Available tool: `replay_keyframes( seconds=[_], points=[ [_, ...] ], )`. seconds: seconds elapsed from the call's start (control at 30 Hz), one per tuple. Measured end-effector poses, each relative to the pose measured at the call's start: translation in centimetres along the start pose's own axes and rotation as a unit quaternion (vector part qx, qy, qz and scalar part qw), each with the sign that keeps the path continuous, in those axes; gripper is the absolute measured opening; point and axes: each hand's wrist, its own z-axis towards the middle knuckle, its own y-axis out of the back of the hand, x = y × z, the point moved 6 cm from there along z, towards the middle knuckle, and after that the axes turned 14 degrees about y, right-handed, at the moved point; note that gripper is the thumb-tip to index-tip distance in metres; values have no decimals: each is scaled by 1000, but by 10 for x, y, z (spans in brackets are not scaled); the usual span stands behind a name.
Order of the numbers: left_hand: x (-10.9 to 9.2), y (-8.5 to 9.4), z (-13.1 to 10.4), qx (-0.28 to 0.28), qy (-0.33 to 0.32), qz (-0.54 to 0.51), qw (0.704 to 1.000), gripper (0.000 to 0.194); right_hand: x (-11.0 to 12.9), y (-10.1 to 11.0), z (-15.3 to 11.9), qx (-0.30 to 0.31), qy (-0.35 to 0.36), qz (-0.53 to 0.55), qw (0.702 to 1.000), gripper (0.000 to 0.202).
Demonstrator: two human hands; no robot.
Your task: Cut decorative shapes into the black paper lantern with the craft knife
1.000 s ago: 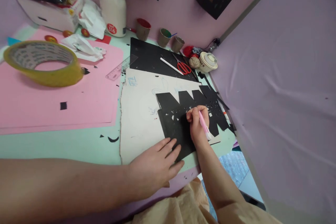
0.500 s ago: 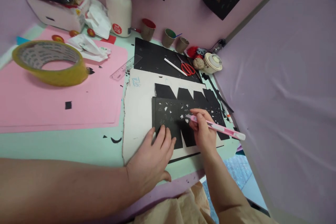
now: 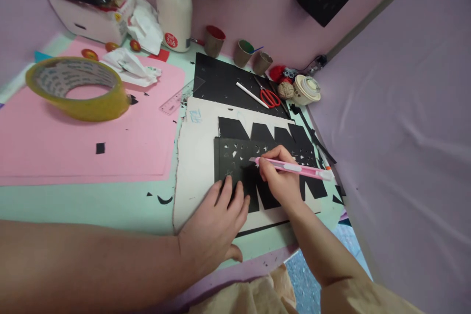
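Observation:
Black card (image 3: 235, 186) with tabs along its edges and small cut-out shapes lies on a white board (image 3: 193, 157). My left hand (image 3: 217, 221) rests on the card's lower left part, fingers spread and pressing flat. In my right hand (image 3: 279, 176) is a pink craft knife (image 3: 290, 167), gripped like a pen. Its blade tip points left, at or just over the card's middle. Some of the cut-outs are hidden behind my right fingers.
A large yellow tape roll (image 3: 77, 89) sits on pink paper (image 3: 66, 157) at left. Behind the board are a clear ruler (image 3: 182, 95), red-handled scissors (image 3: 270, 98), a white pen (image 3: 252, 95) and a white bottle (image 3: 174, 14). Black scraps lie about.
My right hand has moved a little left with the knife, whose blade now lies left of its earlier spot on the card. My left hand has stayed on the card. The view has shifted slightly.

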Motion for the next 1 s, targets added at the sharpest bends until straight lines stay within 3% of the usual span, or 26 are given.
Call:
replay_keyframes(
  seconds=[0.13,0.33,0.57,0.77,1.0],
  points=[
    [1,-2,2,-16,-26,-8,999,97,2,-8,-2,19,70,-56,996,12],
    [5,-9,5,-23,-44,-62,997,99,-13,-1,-18,-35,6,-33,999,16],
    [2,-15,7,-11,-75,-94,993,105,-14,14,-27,-78,24,-28,996,17],
    [3,-14,10,-2,-70,-111,991,103,-25,19,-37,-82,-18,-10,996,19],
    [4,-11,12,-18,-61,-123,990,100,-21,14,-45,-82,14,-33,996,17]
  ],
)
